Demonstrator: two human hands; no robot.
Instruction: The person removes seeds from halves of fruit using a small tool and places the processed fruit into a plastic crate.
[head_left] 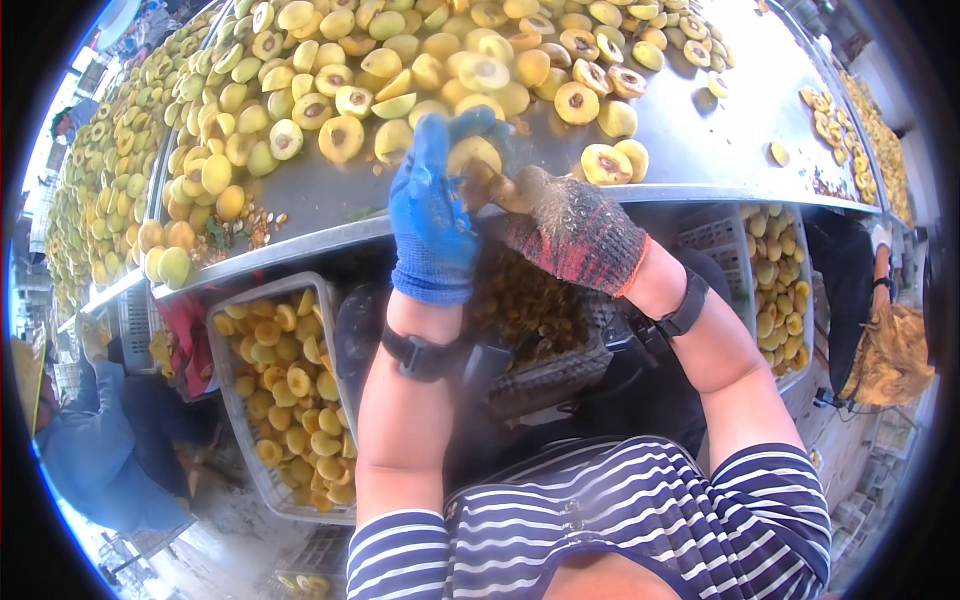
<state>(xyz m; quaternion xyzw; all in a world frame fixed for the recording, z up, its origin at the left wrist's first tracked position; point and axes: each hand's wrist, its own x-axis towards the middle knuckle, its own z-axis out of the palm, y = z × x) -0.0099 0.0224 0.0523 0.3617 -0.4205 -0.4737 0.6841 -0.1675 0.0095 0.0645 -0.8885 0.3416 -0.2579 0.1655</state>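
In front of me, over the near edge of the metal table [690, 150], my left hand [435, 210] in a blue glove curls around a yellow peach half [474, 156]. My right hand [575, 225], in a red and grey knitted glove caked with pale grit, meets it from the right with fingers closed. Its brown, wet-looking fingertips touch near the fruit; whatever they grip is blurred and hidden. Just beyond the hands, a blurred peach half [483, 72] shows above the heap of peach halves [330, 80], some with brown pit hollows.
Below the table edge, a pale crate [215, 345] of peach halves stands on the left and another crate [808, 340] on the right. Between them, a container holds brown scraps [535, 305]. People work at left [105, 450] and right [840, 290].
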